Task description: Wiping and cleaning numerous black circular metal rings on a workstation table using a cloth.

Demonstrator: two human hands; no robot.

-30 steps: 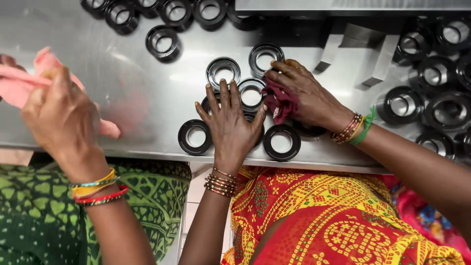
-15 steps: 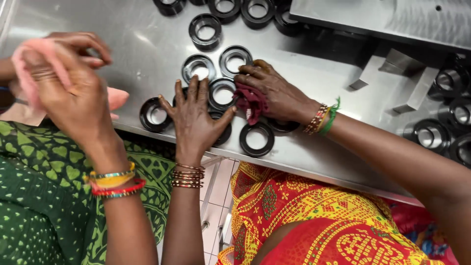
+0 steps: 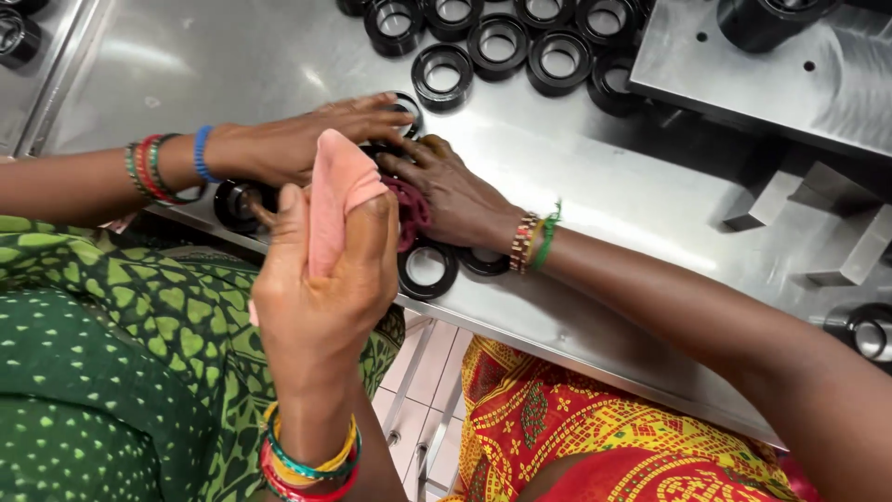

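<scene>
My right hand reaches in from the lower right, with a gold and green bracelet at the wrist. It presses a dark red cloth onto black metal rings on the steel table. One black ring lies just below this hand near the table edge, and another ring shows by my wrist. My left hand is hidden. A co-worker's hand holding a pink cloth is raised in front of it. The co-worker's other hand reaches from the left over the same rings.
Several black rings lie in a row at the table's far side. A thick steel block stands at the top right. Grey metal brackets and a ring are at the right. The table edge runs diagonally above my orange dress.
The co-worker's hand with the pink cloth has moved to the centre and covers my left hand. The co-worker's other arm has reached across the rings. My right hand stays on them.
</scene>
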